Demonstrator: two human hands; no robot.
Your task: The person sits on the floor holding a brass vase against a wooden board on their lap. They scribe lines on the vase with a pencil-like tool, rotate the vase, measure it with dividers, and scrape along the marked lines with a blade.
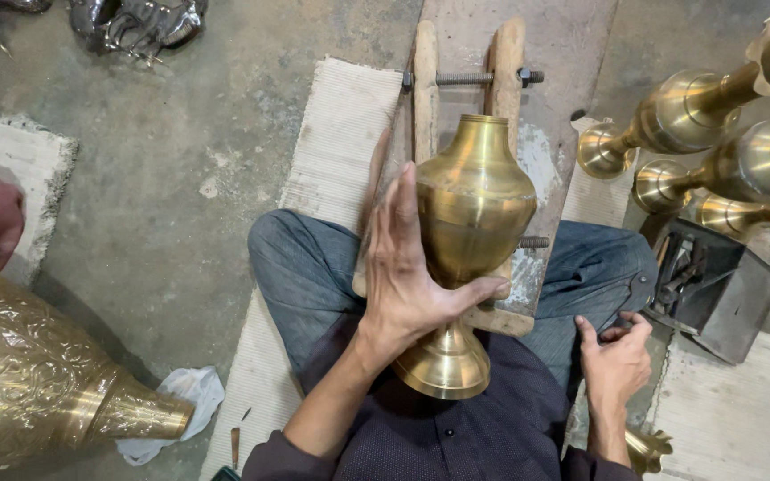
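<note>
Steadying a brass vase [474, 205] over the wooden clamp [465, 80], the left hand [407, 267] wraps its narrow waist, fingers flat, thumb hooked round, likely so it won't roll. Right hand [615, 356], right of the vase foot, curls toward a small item; can't tell what. More brass pieces [715, 142] lie upper right of the vase.

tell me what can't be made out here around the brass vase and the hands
- Head view: the left hand covers the near side of the brass vase.
- Head view: the right hand curls over something small; too hidden to identify.
- Head view: the wooden clamp is largely behind the vase.
- Head view: the large embossed brass vessel is cut by the left edge.
- Head view: contents of the dark metal box are too small to tell.
</note>
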